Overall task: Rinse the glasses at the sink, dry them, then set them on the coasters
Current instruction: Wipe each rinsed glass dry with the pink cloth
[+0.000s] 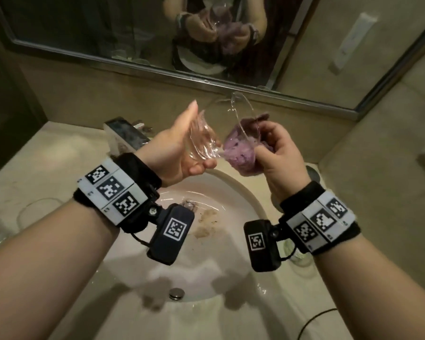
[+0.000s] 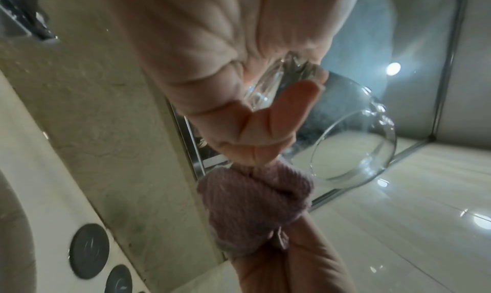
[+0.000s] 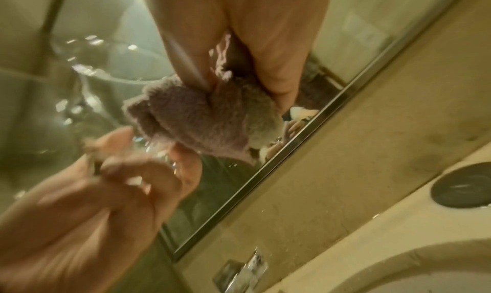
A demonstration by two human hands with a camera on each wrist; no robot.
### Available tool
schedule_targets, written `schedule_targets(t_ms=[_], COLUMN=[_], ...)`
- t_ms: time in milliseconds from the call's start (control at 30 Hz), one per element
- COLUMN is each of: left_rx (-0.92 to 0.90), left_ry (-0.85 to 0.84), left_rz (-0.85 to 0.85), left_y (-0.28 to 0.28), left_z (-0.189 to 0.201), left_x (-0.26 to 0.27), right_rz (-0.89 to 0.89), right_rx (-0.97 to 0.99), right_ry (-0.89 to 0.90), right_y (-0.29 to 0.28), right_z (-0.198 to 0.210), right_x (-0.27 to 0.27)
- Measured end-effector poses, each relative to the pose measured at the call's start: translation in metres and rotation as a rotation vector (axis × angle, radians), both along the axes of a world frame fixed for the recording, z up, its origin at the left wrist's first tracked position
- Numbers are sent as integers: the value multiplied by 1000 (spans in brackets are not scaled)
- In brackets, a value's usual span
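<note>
Over the sink I hold a clear glass (image 1: 233, 114) tilted, its rim pointing up toward the mirror. My left hand (image 1: 198, 141) grips its thick base between thumb and fingers, as the left wrist view shows on the glass (image 2: 353, 146). My right hand (image 1: 260, 141) clutches a bunched purple cloth (image 1: 238, 153) that is pressed into the bowl of the glass. The cloth (image 3: 199, 121) bulges out between my right fingers. Dark round coasters (image 2: 89, 251) lie on the counter by the wall; one coaster (image 1: 313, 173) shows just behind my right hand.
The white basin (image 1: 206, 253) with its drain stopper (image 1: 176, 293) lies below my hands, and the faucet (image 1: 125, 136) is at the back left. More glasses stand on the counter at left (image 1: 35, 212) and under my right wrist (image 1: 299, 253). A mirror (image 1: 84, 25) faces me.
</note>
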State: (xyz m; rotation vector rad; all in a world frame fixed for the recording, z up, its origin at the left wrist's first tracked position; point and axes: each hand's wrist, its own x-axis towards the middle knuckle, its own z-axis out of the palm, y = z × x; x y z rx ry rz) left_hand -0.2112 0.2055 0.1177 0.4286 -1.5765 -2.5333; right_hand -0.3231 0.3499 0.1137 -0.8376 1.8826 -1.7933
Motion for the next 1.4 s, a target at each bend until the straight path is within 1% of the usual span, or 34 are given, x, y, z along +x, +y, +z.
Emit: schedule_targets(t_ms=[33, 133, 233, 333, 433, 467, 600, 667, 733, 800, 833, 900, 933, 967, 1000, 1067, 1167, 1267, 1400], left_rx=[-8, -8, 60, 82, 104, 122, 201, 197, 107, -98, -241, -611, -811, -973, -1079, -1156, -1170, -1206, -1188], left_ry=[-3, -37, -70, -98, -117, -122, -137, -152, -196, -250, -267, -261, -226, -179, -130, -46, 19, 31, -9], left_rz=[-30, -90, -111, -120, -151, -171, -204, -204, -233, -248, -230, -175, -155, -143, -130, -89, -35, -12, 57], left_y=[3, 14, 26, 45, 68, 75, 104, 119, 134, 148, 154, 159, 159, 159, 159, 163, 168, 172, 171], left_z=[-2, -8, -13, -17, -19, -20, -18, -19, -23, -31, -35, -46, -52, -57, -60, -63, -64, -67, -74], left_x=[-3, -12, -19, -28, -33, -34, -40, -44, -48, -52, -53, -54, -54, -55, -54, -52, -53, -54, -54], right_rz=[-23, -116, -122, -102, -79, -73, 8, 36, 31, 8, -13, -68, -100, -133, -163, -212, -259, -292, -245], right_rx=[37, 148, 270, 311, 384, 382, 283, 316, 371, 442, 501, 666, 758, 845, 922, 1047, 1181, 1248, 1339], right_ry=[56, 297, 475, 595, 844, 890, 873, 867, 882, 905, 921, 968, 985, 984, 972, 947, 875, 770, 672], right_y=[7, 35, 68, 99, 117, 120, 137, 151, 169, 188, 198, 217, 227, 236, 244, 256, 261, 261, 253], right_z=[1, 3, 6, 12, 10, 8, 8, 13, 20, 26, 26, 22, 19, 14, 9, -2, -19, -38, -61], right_x=[-3, -12, -13, -9, -7, -7, -13, -16, -18, -21, -22, -26, -29, -31, -33, -40, -52, -61, -69])
